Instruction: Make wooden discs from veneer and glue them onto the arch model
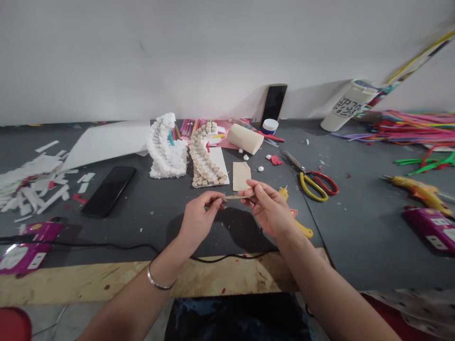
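Between both hands a thin strip of brown paper or card (pixel 233 197) is held level above the table. My left hand (pixel 199 217) pinches its left end with thumb and fingertips. At the other end, the fingers of my right hand (pixel 269 209) are closed on it. Just beyond lies a flat beige piece of card (pixel 241 175). A crescent shape covered in small beige paper rolls (pixel 204 158) rests on white board, beside another crescent covered in crumpled white bits (pixel 167 149). A beige cardboard tube (pixel 245 138) lies behind. My right hand partly hides a yellow-handled tool (pixel 304 230).
Scissors (pixel 314 183) lie open to the right, near a yellow glue gun (pixel 419 189) and a purple power strip (pixel 432 229). A phone (pixel 109 190) and paper scraps (pixel 35 184) are at left. A black cable (pixel 124 246) runs along the front. A tumbler (pixel 348 105) leans at back right.
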A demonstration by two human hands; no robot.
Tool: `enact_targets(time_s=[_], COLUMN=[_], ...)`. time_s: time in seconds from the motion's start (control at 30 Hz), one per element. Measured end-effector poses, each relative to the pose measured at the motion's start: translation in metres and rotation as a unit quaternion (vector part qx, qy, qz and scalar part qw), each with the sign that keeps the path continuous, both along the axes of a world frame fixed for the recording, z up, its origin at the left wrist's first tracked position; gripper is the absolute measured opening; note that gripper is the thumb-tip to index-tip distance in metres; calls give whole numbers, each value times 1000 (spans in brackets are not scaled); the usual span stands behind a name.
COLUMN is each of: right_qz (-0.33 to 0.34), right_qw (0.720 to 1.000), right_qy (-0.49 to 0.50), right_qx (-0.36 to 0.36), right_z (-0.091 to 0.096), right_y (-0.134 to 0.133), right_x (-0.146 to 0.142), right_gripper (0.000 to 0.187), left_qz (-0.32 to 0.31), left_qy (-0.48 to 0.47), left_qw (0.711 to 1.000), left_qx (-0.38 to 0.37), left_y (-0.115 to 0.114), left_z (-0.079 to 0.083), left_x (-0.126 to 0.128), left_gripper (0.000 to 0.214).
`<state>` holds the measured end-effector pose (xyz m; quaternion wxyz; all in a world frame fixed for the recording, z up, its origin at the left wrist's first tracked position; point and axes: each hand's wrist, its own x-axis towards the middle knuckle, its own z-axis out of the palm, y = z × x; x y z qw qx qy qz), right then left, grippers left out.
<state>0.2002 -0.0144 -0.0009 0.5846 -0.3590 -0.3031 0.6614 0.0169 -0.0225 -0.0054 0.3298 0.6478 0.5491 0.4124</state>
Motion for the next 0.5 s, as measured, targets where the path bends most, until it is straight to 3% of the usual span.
enact_targets(time_s=[0.17,0.33,0.5], right_qz=[65,82,125], right_qw=[995,994,976], right_qy=[23,18,-173], right_qx=[-71,-63,32], right_z=[2,-2,-10], right_y=[-1,-1,-3], right_x=[-3,-8,-11], right_gripper=[28,30,26], left_qz=[38,35,13], left_qy=[121,200,234], left_qw=[991,972,957], left_qx=[53,118,171], left_y=[-1,-3,-3], left_z=[0,2,3], left_x=[-4,-2,1], left_gripper=[15,13,14])
